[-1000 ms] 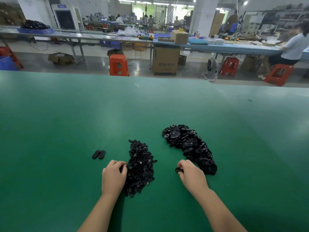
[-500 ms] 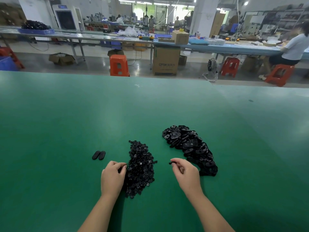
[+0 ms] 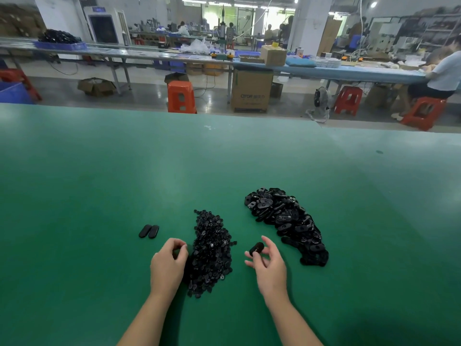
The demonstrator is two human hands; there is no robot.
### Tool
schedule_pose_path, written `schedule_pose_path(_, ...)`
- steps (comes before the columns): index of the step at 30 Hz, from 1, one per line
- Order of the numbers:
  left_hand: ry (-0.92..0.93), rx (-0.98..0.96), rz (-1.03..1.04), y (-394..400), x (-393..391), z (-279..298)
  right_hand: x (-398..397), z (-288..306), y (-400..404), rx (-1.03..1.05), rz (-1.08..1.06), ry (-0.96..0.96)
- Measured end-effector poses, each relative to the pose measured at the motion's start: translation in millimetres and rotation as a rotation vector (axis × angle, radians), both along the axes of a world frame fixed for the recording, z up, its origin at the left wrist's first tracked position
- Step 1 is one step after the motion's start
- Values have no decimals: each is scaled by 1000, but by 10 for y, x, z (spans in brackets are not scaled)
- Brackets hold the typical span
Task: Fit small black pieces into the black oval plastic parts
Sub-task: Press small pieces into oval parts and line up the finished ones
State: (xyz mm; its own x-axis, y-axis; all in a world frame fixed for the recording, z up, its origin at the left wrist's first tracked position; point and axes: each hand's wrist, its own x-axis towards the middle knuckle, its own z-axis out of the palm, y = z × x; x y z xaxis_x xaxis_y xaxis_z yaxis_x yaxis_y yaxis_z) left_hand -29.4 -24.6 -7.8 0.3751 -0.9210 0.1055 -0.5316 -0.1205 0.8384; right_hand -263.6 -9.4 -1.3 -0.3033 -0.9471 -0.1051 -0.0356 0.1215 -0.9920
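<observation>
On the near part of the green worktop point(image 3: 99, 196), seen from the head camera, two heaps of black parts lie side by side. A heap of small black pieces point(image 3: 212, 253) sits near the middle, and to its right, a little farther off, a longer heap of black oval parts point(image 3: 287, 221) runs from far left to near right. The left hand point(image 3: 168, 267) rests at the near left edge of the small pieces, touching the heap, its fingers point(image 3: 178, 245) curled together toward the thumb; whether they pinch a piece cannot be told, since the tips are turned away. The right hand point(image 3: 270, 265) hovers between the two heaps, close to the worktop, and its thumb and fingertips pinch one oval part point(image 3: 257, 248) at its near end, while the remaining fingers are spread loosely. Two more oval parts point(image 3: 149, 231) lie flat on the worktop, touching each other, to the left of the small pieces and just beyond the left hand. Beyond the far edge of the worktop stand an orange stool point(image 3: 180, 96), a cardboard box point(image 3: 252, 91) on the floor, and a long bench with a person in a white top point(image 3: 444, 73) seated at its right end.
</observation>
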Motion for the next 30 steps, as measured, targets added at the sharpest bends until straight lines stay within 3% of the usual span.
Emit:
schedule_pose_path(8,141,4,43,-11,41,61,45,-18,-1,-14,-11,52)
schedule_pose_path(13,385,-36,89,-30,-72,215,42,27,16,-1,25,-2)
schedule_pose_path(22,730,31,-118,0,-658,372,46,-4,3,3,53,30)
schedule_pose_path(30,827,160,-114,-49,-812,323,13,0,33,31,76,17)
